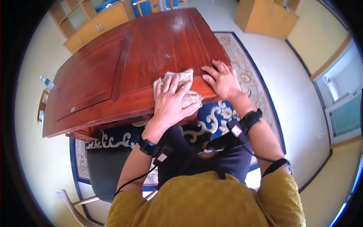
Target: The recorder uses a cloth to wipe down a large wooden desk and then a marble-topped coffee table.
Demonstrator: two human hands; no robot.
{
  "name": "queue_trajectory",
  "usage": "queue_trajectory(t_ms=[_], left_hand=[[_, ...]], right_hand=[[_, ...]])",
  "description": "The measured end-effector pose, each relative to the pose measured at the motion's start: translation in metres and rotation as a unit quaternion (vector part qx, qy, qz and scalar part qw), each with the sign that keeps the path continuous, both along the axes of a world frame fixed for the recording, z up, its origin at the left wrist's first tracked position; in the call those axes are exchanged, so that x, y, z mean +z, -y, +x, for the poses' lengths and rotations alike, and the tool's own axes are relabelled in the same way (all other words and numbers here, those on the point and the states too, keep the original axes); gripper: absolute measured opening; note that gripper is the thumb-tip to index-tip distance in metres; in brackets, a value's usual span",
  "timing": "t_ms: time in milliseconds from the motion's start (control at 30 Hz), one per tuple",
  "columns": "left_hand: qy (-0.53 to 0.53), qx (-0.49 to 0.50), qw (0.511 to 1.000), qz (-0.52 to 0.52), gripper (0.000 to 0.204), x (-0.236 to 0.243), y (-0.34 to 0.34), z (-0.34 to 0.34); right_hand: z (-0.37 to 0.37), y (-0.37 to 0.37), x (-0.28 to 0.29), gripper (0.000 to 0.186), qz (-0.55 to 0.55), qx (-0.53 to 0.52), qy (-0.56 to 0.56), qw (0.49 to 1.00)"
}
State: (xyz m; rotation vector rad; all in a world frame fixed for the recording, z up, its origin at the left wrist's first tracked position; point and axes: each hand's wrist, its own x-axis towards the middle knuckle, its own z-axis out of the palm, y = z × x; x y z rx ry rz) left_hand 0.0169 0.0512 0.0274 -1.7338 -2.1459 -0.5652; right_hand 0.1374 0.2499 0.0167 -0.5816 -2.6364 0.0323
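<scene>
A crumpled beige cloth lies over the near edge of a glossy red-brown wooden table, part of it hanging past the rim. My left hand presses down on the cloth, fingers spread across it and thumb towards its hanging fold. The part of the cloth under the palm is hidden. To the right, my right hand rests on the table's near right corner with its fingers apart and slightly bent, holding nothing. Both wrists wear black straps with small boxes and cables.
A clear plastic bottle stands by the table's left end. A dark-seated chair is at the lower left. Beneath the table lies a blue and cream patterned rug. Wooden cabinets stand farther back.
</scene>
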Motion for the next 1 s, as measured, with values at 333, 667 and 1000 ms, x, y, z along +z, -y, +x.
queue_trajectory(t_ms=[333, 667, 1000], left_hand=[[0.148, -0.006, 0.978, -0.144, 0.085, 0.008, 0.053, -0.069], [0.040, -0.162, 0.956, -0.239, 0.072, 0.021, -0.078, -0.011], [0.112, -0.087, 0.949, -0.282, 0.074, 0.036, -0.104, 0.017]], right_hand=[[-0.005, 0.007, -0.007, 0.042, -0.027, 0.014, -0.023, 0.999], [0.041, -0.027, 0.001, 0.028, -0.386, 0.167, -0.386, 0.821], [0.167, -0.116, -0.067, 0.019, -0.482, -0.122, -0.327, 0.804]])
